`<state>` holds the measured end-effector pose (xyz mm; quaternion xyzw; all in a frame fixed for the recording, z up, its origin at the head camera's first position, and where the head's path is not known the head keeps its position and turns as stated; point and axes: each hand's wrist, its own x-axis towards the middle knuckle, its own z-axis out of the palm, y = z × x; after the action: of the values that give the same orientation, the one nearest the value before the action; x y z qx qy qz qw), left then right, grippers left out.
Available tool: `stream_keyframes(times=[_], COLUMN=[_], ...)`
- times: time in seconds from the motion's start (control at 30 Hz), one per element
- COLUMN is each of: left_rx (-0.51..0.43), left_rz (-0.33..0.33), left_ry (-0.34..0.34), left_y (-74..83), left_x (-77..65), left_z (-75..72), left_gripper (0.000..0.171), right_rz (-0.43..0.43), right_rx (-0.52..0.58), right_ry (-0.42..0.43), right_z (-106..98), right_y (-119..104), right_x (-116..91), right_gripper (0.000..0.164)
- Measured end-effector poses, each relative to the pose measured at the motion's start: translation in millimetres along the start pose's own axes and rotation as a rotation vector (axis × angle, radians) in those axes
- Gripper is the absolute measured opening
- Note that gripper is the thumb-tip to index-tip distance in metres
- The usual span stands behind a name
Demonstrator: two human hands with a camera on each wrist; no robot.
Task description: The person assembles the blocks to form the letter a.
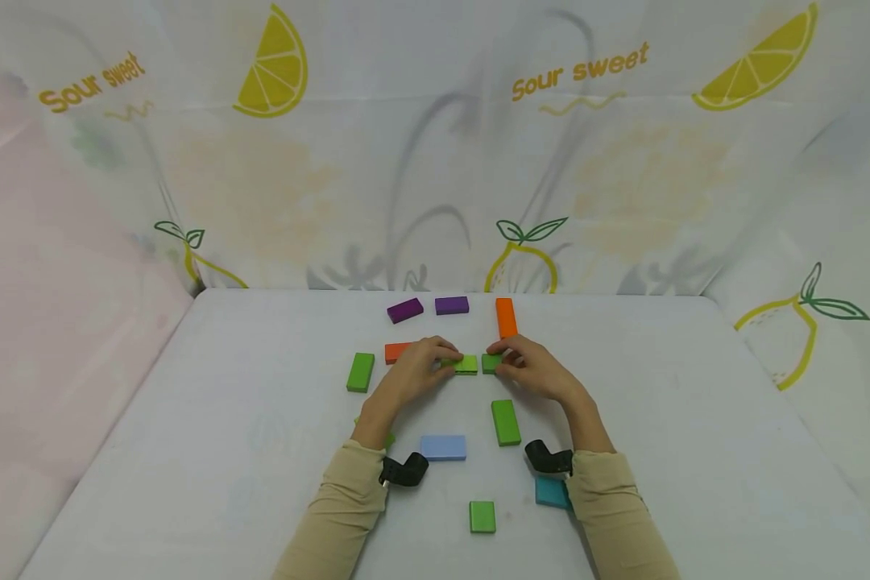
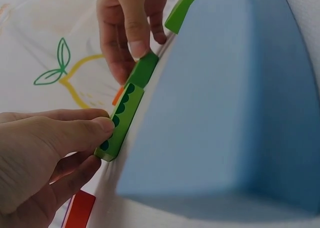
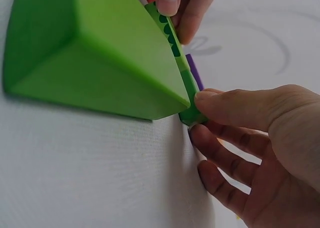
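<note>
My left hand (image 1: 419, 368) pinches a light green block (image 1: 467, 365) between thumb and fingers. In the left wrist view, dark green scallops run along one side of this block. Opposite it, my right hand (image 1: 540, 370) grips a small darker green block (image 1: 490, 364) by its right end. Both wrist views show the two blocks end to end in a line, the darker one (image 2: 143, 70) right at the tip of the scalloped one (image 2: 125, 119). A red-orange block (image 1: 396, 353) lies just left of the left fingers, partly hidden by that hand.
Beyond the hands lie two purple blocks (image 1: 452, 305) and an orange block (image 1: 506, 317). Green blocks lie at left (image 1: 360, 372) and nearer me (image 1: 506, 422). A light blue block (image 1: 443, 448), a small green block (image 1: 482, 517) and a teal block (image 1: 550, 491) are closer still.
</note>
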<state>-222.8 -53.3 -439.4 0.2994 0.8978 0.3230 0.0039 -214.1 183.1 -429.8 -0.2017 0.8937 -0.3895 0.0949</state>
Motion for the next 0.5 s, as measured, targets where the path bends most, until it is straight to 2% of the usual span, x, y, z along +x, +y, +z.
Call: stream_keyframes(times=[0.5], left_rx=[-0.005], left_rz=[-0.029], left_ry=[0.018], left_y=[3.3], left_x=[-0.5], left_z=[2.8], left_gripper=[0.023], right_rz=[0.003], right_rx=[-0.012], right_ry=[-0.011], right_z=[2.7], right_y=[1.6], right_x=[2.8], right_gripper=[0.029])
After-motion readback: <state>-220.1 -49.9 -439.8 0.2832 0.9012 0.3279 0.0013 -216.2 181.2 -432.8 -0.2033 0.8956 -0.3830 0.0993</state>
